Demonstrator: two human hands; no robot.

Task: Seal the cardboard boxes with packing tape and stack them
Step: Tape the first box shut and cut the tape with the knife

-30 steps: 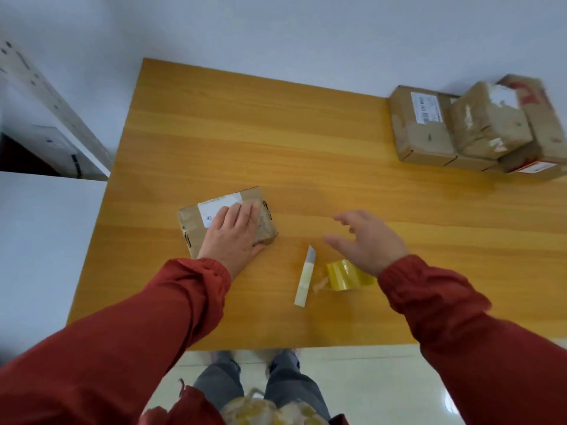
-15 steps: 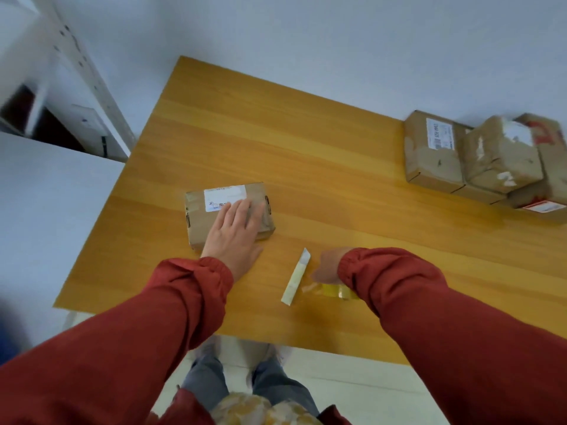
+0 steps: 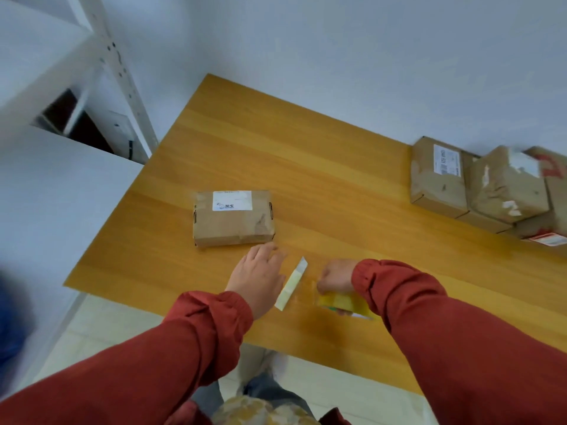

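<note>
Cardboard boxes I count as 1 alone and about 4 in a group. The single box lies flat on the left half of the desk, nearer the front edge than the back, its white label facing up. The box pile sits at the back right corner, pressed together and partly stacked; the blur there makes my count uncertain. I see 1 yellow tape roll near the front edge, and my right hand is curled tight around it. My left hand hovers just in front of the single box, fingers spread, holding nothing. Between the 2 hands lies 1 pale narrow strip; I cannot tell what it is. A white metal shelf stands beyond the left edge. The middle and back of the desk give open room for moving.
</note>
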